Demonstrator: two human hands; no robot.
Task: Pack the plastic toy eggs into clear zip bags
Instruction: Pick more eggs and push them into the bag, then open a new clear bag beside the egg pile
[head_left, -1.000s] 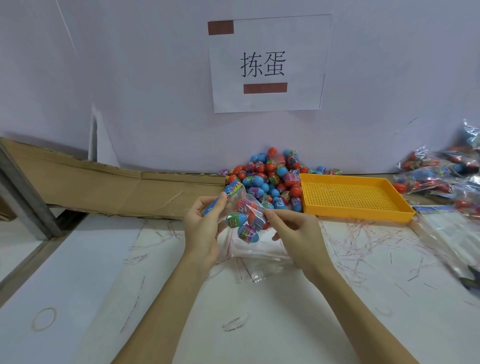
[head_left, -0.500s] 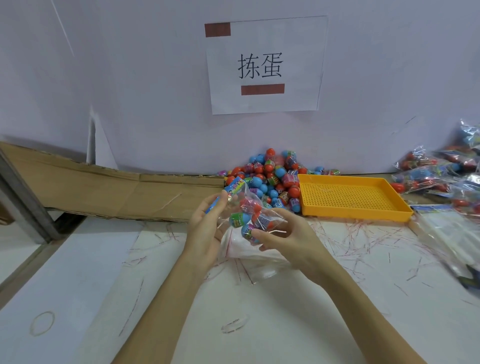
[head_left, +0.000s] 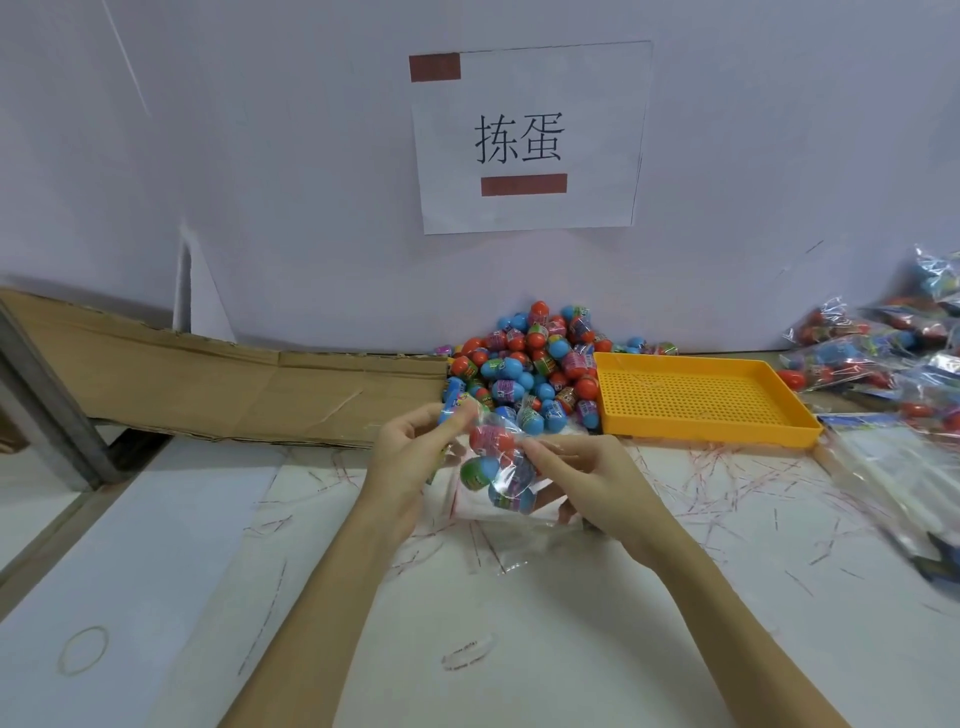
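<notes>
Between my hands, above the white table, I hold a clear zip bag (head_left: 501, 467) with several red and blue toy eggs inside. My left hand (head_left: 410, 462) pinches the bag's top left corner between thumb and fingers. My right hand (head_left: 587, 483) grips the bag's right side, fingers curled under it. A heap of loose red and blue toy eggs (head_left: 535, 364) lies against the wall just behind the bag.
An orange perforated tray (head_left: 696, 400) sits right of the heap. Filled bags (head_left: 878, 358) and a stack of flat clear bags (head_left: 904, 467) lie at the far right. Cardboard (head_left: 208, 384) lines the back left. Thin red strips (head_left: 717, 483) litter the table. A rubber band (head_left: 83, 649) lies front left.
My right hand shifted from pinching the bag's top edge to cupping its right side and underside. The bag sank slightly lower; my left hand kept its pinch.
</notes>
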